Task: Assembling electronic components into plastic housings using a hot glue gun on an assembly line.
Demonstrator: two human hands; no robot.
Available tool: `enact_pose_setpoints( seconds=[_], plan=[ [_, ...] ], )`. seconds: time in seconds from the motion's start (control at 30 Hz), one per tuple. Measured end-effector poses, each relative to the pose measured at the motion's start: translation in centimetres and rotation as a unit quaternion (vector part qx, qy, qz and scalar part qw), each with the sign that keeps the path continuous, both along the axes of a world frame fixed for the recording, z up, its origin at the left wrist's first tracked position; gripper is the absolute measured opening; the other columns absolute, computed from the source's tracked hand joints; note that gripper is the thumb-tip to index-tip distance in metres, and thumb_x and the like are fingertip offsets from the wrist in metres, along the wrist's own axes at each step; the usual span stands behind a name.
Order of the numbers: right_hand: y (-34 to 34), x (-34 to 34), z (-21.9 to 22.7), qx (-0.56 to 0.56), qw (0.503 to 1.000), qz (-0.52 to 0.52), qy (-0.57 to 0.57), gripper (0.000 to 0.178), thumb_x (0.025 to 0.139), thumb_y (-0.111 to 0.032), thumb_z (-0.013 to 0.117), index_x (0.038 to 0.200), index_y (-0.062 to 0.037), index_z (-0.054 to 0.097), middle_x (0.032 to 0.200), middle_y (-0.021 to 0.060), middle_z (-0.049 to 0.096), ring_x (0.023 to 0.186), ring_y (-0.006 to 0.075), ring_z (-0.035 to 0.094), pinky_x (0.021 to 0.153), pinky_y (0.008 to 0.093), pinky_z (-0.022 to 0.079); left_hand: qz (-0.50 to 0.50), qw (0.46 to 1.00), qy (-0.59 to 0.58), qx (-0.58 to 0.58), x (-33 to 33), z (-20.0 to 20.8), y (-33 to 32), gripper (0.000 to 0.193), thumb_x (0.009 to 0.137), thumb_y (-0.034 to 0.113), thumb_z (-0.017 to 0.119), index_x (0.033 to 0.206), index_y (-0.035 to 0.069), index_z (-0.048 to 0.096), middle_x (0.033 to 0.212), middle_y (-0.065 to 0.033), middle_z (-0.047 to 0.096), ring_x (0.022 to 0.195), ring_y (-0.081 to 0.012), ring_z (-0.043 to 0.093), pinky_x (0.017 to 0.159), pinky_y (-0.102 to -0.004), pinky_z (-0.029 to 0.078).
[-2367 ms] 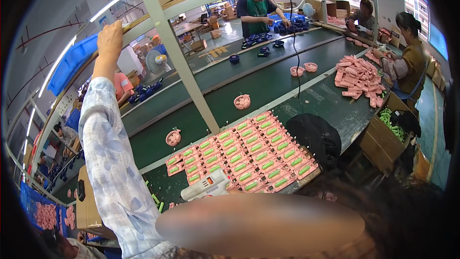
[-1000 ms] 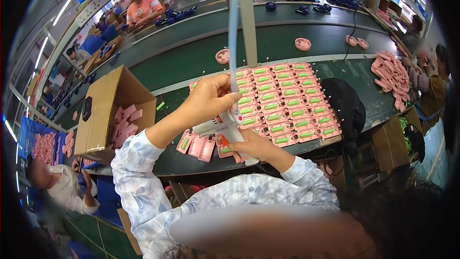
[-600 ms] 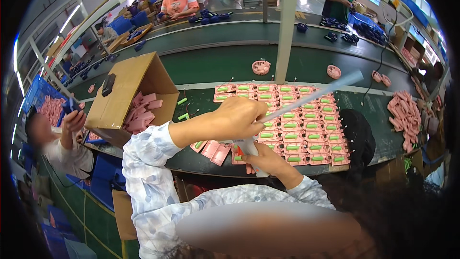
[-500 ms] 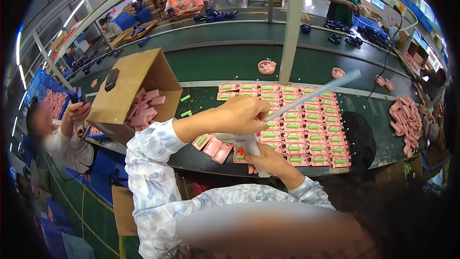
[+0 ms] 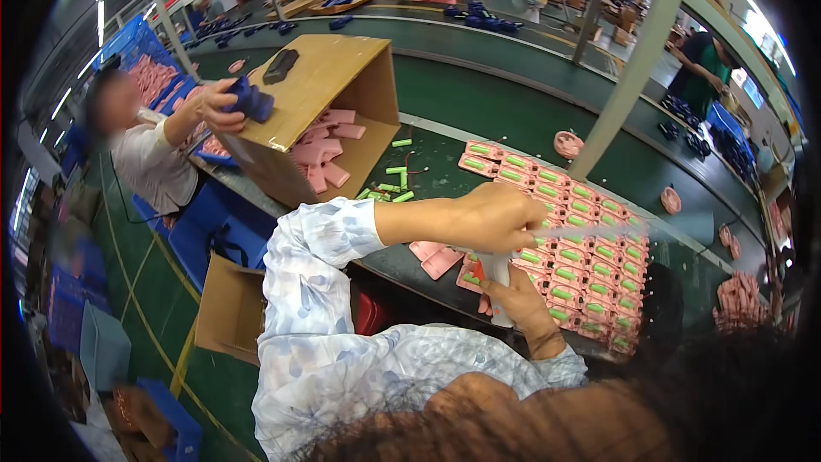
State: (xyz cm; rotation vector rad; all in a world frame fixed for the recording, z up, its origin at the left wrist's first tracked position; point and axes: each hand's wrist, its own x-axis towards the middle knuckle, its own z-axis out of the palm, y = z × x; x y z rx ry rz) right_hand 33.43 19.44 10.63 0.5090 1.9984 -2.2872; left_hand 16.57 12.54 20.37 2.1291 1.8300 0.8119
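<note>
A long translucent glue stick [image 5: 590, 230] is pinched in my left hand [image 5: 496, 216], its far end blurred by motion over the pink parts. Just below, the fingers of my right hand [image 5: 523, 304] wrap round the handle of a white glue gun [image 5: 496, 272] with an orange trigger. My left hand is right at the gun's upper end; its fingers hide where the near end of the stick lies. Beyond both hands, rows of pink plastic housings [image 5: 560, 274] with green cylindrical cells and thin wires cover the bench. Another pink housing [image 5: 438, 258] lies left of the gun.
Left of my arm, a cardboard box [image 5: 333, 51] lies on its side with pink shells inside; loose green cells [image 5: 393, 192] are beside it. A co-worker's hand [image 5: 214, 107] holds a dark blue object near the box. A post [image 5: 637, 68] rises behind the housings.
My view has swung left, so the bench appears farther right. The glue stick has tilted from slanting upward to nearly level. The co-worker's hand with the blue object has come closer to the box.
</note>
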Motion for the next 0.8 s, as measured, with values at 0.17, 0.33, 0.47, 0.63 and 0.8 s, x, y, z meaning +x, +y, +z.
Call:
enact_pose_setpoints(
  seconds=[0.17, 0.33, 0.47, 0.63, 0.8],
  plan=[
    [-0.4, -0.9, 0.0, 0.008, 1.000, -0.001, 0.005, 0.027, 0.093, -0.015, 0.063, 0.116, -0.0010, 0.059, 0.089, 0.0031, 0.064, 0.058, 0.0107, 0.060, 0.051, 0.0246, 0.047, 0.038, 0.998, 0.040, 0.037, -0.9, -0.8, -1.2, 0.012, 0.072, 0.013, 0.064, 0.079, 0.004, 0.066, 0.072, -0.0151, 0.065, 0.072, -0.0355, 0.065, 0.061, -0.0485, 0.049],
    [-0.5, -1.2, -0.5, 0.037, 0.999, -0.029, -0.009, 0.025, 0.094, -0.010, 0.060, 0.115, 0.0015, 0.057, 0.072, 0.0073, 0.062, 0.057, 0.0156, 0.061, 0.051, 0.0278, 0.048, -0.017, 0.981, 0.033, 0.193, 0.0, -1.2, -1.0, 0.020, 0.076, 0.025, 0.073, 0.081, 0.007, 0.066, 0.078, -0.0113, 0.066, 0.077, -0.0323, 0.067, 0.063, -0.0474, 0.051],
    [-0.5, -1.7, -1.2, 0.017, 1.000, 0.016, -0.007, 0.026, 0.094, -0.011, 0.060, 0.116, 0.0022, 0.056, 0.072, 0.0075, 0.062, 0.058, 0.0154, 0.061, 0.052, 0.0275, 0.048, 0.006, 0.977, 0.074, 0.202, -0.7, -2.7, -2.0, 0.018, 0.076, 0.019, 0.073, 0.085, 0.007, 0.064, 0.081, -0.0086, 0.064, 0.076, -0.0297, 0.066, 0.060, -0.0432, 0.052],
    [0.3, -1.4, -0.6, 0.014, 0.999, -0.009, 0.035, 0.031, 0.091, -0.010, 0.058, 0.117, 0.0061, 0.055, 0.083, 0.0102, 0.064, 0.057, 0.0148, 0.061, 0.052, 0.0275, 0.048, 0.150, 0.900, 0.204, 0.356, -5.0, 2.6, -9.3, 0.056, 0.060, 0.015, 0.084, 0.113, 0.008, 0.066, 0.115, -0.0117, 0.064, 0.103, -0.0283, 0.063, 0.082, -0.0417, 0.051],
    [1.4, -0.9, -0.8, 0.018, 0.999, 0.015, 0.022, 0.034, 0.092, -0.010, 0.056, 0.122, 0.0059, 0.053, 0.084, 0.0102, 0.064, 0.058, 0.0144, 0.061, 0.052, 0.0272, 0.048, 0.545, 0.735, 0.068, 0.398, -15.5, 3.9, -20.0, 0.050, 0.075, 0.006, 0.077, 0.122, 0.004, 0.060, 0.117, -0.0127, 0.062, 0.106, -0.0305, 0.059, 0.095, -0.0413, 0.046]
  ],
)
